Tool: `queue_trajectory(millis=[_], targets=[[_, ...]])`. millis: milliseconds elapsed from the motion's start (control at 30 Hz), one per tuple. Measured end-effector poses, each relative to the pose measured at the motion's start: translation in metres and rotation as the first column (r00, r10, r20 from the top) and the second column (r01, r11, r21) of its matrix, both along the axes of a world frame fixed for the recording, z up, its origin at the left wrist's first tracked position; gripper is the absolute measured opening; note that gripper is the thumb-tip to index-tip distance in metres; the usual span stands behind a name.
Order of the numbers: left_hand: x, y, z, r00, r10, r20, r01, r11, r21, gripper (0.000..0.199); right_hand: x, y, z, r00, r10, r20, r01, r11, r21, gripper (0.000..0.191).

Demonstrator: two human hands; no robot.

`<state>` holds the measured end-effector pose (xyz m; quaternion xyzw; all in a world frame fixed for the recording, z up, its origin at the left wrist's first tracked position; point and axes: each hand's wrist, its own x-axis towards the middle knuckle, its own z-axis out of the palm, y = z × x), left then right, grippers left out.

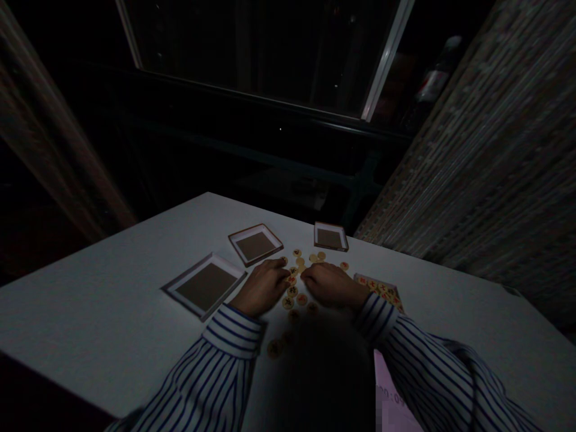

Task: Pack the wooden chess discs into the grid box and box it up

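Below a dark window (270,60), a white desk (112,282) reaches from one side of the view to the other, dimly lit. A pale stranded curtain (486,150) hangs at the right, and a darker curtain (58,120) at the left. Two striped sleeves (202,366) come in over the near edge of the desk. Three shallow trays with pale walls and brown floors stand beyond the hands: the largest tray (204,287) just left of the left hand, the middle tray (256,245) behind it, and the small tray (330,239) farther back on the right. The left hand (264,287) and the right hand (333,283) rest low on the desk, close together, fingers bent inward and held narrow; whether either one grips anything I cannot tell. A filled tray (375,279), packed with marked discs, sits past the right wrist. Smallest are the loose round pieces (292,290), spread in the gap between the hands and both behind and in front of them, some marked in black and some in red, a few showing plain faces. One red-marked piece (291,279) lies right by the left fingertips; the nearest ones sink into shadow.
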<state>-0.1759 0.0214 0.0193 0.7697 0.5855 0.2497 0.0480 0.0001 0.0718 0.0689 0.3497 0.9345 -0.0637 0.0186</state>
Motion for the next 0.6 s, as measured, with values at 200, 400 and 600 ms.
queue_trajectory(millis=[200,400,600], targets=[[-0.002,0.001,0.000,1.000,-0.014,0.006,0.015,1.000,-0.017,0.026,-0.006,0.001,-0.007,0.999,-0.027,-0.031,0.025,0.997,-0.067,0.032],[0.000,0.001,0.001,1.000,-0.009,-0.001,0.009,1.000,-0.017,0.026,-0.009,0.002,-0.009,0.999,-0.034,-0.008,0.033,0.992,-0.122,0.031],[0.001,0.000,0.001,0.999,-0.008,-0.046,0.007,1.000,-0.022,0.026,-0.011,0.004,-0.012,1.000,-0.029,-0.002,0.029,0.992,-0.121,0.029]])
